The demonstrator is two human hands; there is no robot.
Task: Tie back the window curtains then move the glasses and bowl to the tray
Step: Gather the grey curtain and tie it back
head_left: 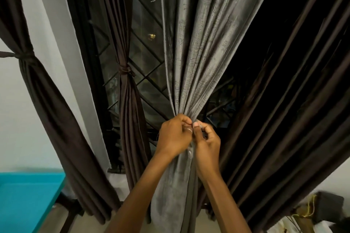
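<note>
A grey curtain (pixel 198 53) hangs in the middle of the head view, gathered into a tight bunch at waist height. My left hand (pixel 175 135) and my right hand (pixel 206 141) meet at that bunch, fingers pinched on the fabric or a tie around it; the tie itself is hidden by my fingers. A dark brown curtain (pixel 126 100) to the left is tied with a knotted band. Another brown curtain (pixel 37 85) at far left is tied back too. A wide dark brown curtain (pixel 284 109) hangs loose at the right. No glasses, bowl or tray show.
A dark window with a diamond metal grille (pixel 147 73) lies behind the curtains. A teal table top (pixel 28 200) fills the lower left corner. Dark clutter with yellow cord (pixel 312 212) sits at the lower right. White wall (pixel 17 128) shows on the left.
</note>
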